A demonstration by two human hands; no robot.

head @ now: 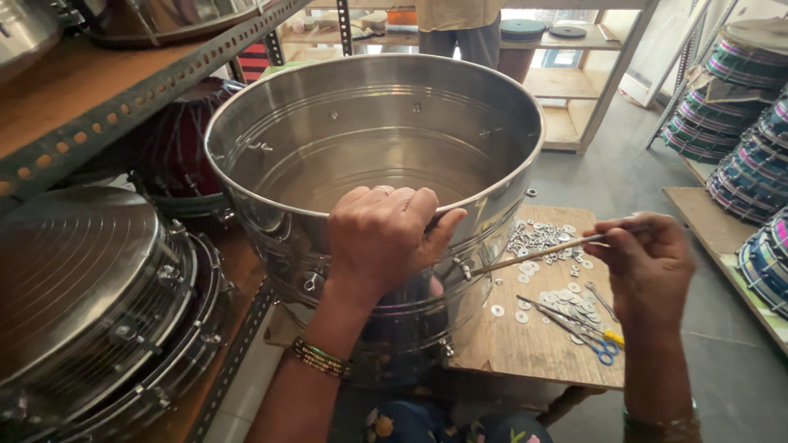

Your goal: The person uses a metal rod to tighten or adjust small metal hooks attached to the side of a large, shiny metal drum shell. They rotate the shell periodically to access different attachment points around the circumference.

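L hand [382, 238] on steel drum shell [369, 139] rim; R hand [648, 267] w/ rod [538, 253]

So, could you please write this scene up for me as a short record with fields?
Left hand: left hand grips the near rim of a large steel drum shell, fingers curled over the edge.
Right hand: right hand holds a thin rod whose tip meets a fitting on the shell's outer wall.
Work surface: wooden board with washers and scissors.
Surroundings: finished drums on the metal shelf at left; stacked drums at right; a person stands behind.
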